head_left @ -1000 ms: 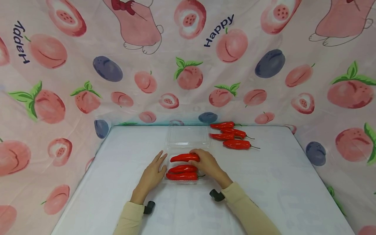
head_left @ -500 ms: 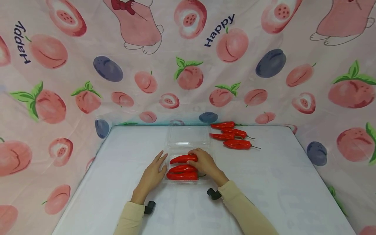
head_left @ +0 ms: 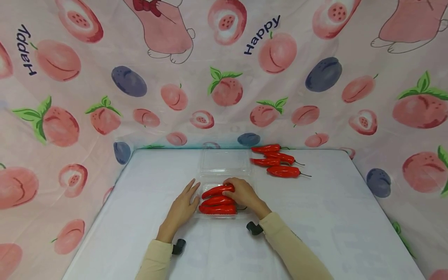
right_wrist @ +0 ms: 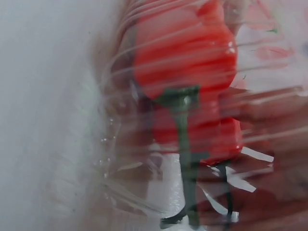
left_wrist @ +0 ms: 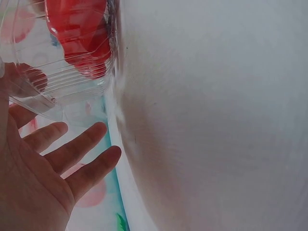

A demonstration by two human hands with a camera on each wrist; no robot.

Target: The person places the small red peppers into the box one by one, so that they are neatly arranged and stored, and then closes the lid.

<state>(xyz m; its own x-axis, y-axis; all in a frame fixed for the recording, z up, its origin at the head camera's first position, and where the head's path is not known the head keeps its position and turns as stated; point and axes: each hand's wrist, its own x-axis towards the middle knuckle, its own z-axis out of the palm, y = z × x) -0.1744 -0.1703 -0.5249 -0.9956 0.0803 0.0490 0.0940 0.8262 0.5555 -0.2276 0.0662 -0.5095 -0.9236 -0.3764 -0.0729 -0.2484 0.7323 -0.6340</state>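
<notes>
- Red pepper point(head_left: 215, 191), its broad right end gripped between the thumb and fingers of your right hand point(head_left: 245, 194), slants at the far side of a clear plastic box point(head_left: 220, 216); whether it rests on the bottom cannot be told.
- Your left hand point(head_left: 180, 210) spreads at the box's left wall, fingers extended, gripping nothing.
- A second pepper point(head_left: 217, 201) and a third pepper point(head_left: 217, 210) lie in the box's near half, the lid point(head_left: 225, 160) open beyond.
- Four loose peppers point(head_left: 282, 171) sit on the white surface point(head_left: 315, 225), right of the lid.
- Glossy skin suggests a light, firm, rather slippery pepper; your surest hold is likely that thick end, sparing the thin stem.
- Thin walls make the box look light and easily dented, better steadied with flat fingers than squeezed.
</notes>
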